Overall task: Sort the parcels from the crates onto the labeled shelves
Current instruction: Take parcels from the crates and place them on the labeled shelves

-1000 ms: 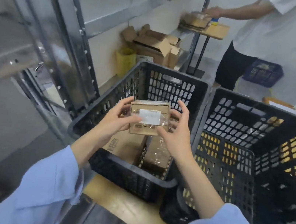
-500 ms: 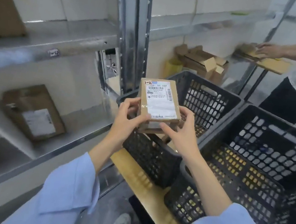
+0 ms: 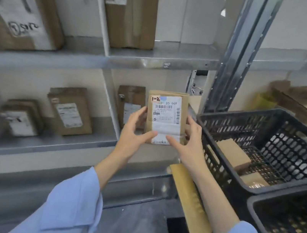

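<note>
I hold a small brown parcel (image 3: 165, 116) upright in front of the metal shelves, its white barcode label facing me. My left hand (image 3: 135, 133) grips its left edge and my right hand (image 3: 190, 142) grips its right edge, both thumbs on the lower part of the label. The parcel hovers before the middle shelf (image 3: 76, 140), near a divider (image 3: 110, 101). To the right stands a black crate (image 3: 235, 117) with a few brown parcels (image 3: 232, 153) lying inside.
Several labelled parcels stand on the middle shelf (image 3: 70, 111) and the upper shelf (image 3: 133, 10). A steel upright (image 3: 237, 53) rises right of the parcel. A second black crate (image 3: 272, 222) sits at lower right on a wooden board (image 3: 188, 194). Loose cardboard boxes (image 3: 299, 101) lie far right.
The view has swung left from the crates to the shelves. Both hands have carried the parcel up and out of the crate, turning its label to face me.
</note>
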### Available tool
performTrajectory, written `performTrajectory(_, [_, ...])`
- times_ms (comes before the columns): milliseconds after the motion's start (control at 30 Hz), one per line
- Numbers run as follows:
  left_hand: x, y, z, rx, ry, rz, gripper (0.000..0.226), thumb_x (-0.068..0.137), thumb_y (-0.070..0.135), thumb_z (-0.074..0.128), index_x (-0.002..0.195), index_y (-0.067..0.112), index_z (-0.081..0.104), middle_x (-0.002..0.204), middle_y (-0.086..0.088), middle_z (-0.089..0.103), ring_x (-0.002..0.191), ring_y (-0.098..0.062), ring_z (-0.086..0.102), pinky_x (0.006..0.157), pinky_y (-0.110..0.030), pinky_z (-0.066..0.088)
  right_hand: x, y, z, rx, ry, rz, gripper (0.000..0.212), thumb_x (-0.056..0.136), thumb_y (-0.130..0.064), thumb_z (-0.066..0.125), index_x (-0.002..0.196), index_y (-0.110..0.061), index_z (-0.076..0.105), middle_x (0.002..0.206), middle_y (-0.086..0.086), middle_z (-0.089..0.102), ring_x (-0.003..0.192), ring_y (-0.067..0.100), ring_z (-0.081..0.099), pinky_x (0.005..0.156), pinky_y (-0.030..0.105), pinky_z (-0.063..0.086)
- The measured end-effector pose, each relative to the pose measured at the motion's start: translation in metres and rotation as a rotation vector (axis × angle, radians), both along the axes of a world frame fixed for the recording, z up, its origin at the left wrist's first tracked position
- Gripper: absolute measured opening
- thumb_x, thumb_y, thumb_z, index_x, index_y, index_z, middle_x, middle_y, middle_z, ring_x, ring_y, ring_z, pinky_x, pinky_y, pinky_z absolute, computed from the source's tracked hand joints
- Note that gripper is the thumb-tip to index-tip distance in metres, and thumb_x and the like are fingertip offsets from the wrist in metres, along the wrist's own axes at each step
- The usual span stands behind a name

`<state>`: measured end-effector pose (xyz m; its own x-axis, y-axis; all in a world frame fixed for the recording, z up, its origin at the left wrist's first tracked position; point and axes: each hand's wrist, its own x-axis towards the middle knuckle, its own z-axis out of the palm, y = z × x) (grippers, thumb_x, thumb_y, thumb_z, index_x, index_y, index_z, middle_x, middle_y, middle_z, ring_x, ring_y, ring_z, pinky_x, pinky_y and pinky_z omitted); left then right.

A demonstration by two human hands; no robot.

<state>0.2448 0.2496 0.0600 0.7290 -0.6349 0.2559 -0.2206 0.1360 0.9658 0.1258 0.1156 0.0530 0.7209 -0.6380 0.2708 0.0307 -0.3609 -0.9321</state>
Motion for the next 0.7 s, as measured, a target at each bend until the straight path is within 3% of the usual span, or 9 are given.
performTrajectory(100, [0.017, 0.034, 0.008, 0.009, -0.059, 0.099, 0.070, 0.083, -0.001, 0.073, 0.143, 0.017, 0.042, 0.143, 0.003, 0.047, 0.131, -0.010, 0.048, 0.104, -0.024, 0.044, 0.032, 0.023, 0.007, -0.024, -0.007, 0.069, 0.078, 0.085, -0.010, 0.076, 0.147, -0.024, 0.031, 0.143, 0.002, 0.036, 0.119, -0.003, 0.045, 0.094, 0.000, 0.036])
performTrajectory(300, [0.055, 0.112, 0.024, -0.009, -0.128, 0.236, 0.071, 0.084, -0.003, 0.070, 0.144, 0.022, 0.042, 0.145, 0.004, 0.048, 0.134, -0.010, 0.045, 0.093, -0.013, 0.046, 0.092, 0.084, 0.023, -0.027, -0.053, 0.212, 0.071, 0.086, -0.010, 0.074, 0.141, -0.028, 0.033, 0.151, -0.007, 0.028, 0.120, 0.000, 0.046, 0.089, 0.002, 0.041])
performTrajectory(400, [0.074, 0.157, 0.033, 0.000, -0.183, 0.304, 0.071, 0.084, -0.003, 0.070, 0.145, 0.021, 0.041, 0.146, 0.006, 0.048, 0.136, -0.011, 0.044, 0.096, -0.013, 0.043, 0.120, 0.120, 0.032, 0.016, -0.104, 0.298, 0.066, 0.087, -0.004, 0.072, 0.135, -0.030, 0.036, 0.136, -0.018, 0.046, 0.114, -0.013, 0.050, 0.085, 0.007, 0.046])
performTrajectory(567, [0.101, 0.234, 0.047, -0.008, -0.209, 0.369, 0.069, 0.084, -0.007, 0.068, 0.143, 0.019, 0.043, 0.143, 0.005, 0.051, 0.128, -0.002, 0.050, 0.087, -0.011, 0.046, 0.160, 0.189, 0.043, 0.024, -0.112, 0.399, 0.067, 0.087, -0.010, 0.073, 0.127, -0.045, 0.033, 0.129, -0.030, 0.046, 0.117, -0.019, 0.046, 0.087, 0.006, 0.044])
performTrajectory(633, [0.111, 0.264, 0.052, -0.012, -0.231, 0.394, 0.069, 0.083, -0.007, 0.069, 0.141, 0.020, 0.043, 0.141, 0.005, 0.052, 0.123, 0.003, 0.052, 0.088, -0.011, 0.046, 0.174, 0.216, 0.047, 0.011, -0.116, 0.413, 0.072, 0.085, -0.011, 0.075, 0.133, -0.042, 0.032, 0.131, -0.029, 0.045, 0.116, -0.020, 0.046, 0.086, 0.004, 0.044])
performTrajectory(700, [0.121, 0.293, 0.056, 0.004, -0.256, 0.417, 0.069, 0.084, -0.005, 0.069, 0.140, 0.024, 0.042, 0.139, 0.010, 0.052, 0.124, 0.001, 0.051, 0.094, -0.015, 0.047, 0.189, 0.243, 0.049, -0.003, -0.110, 0.428, 0.082, 0.085, -0.013, 0.076, 0.147, -0.034, 0.027, 0.140, -0.020, 0.045, 0.123, -0.011, 0.046, 0.090, 0.007, 0.045])
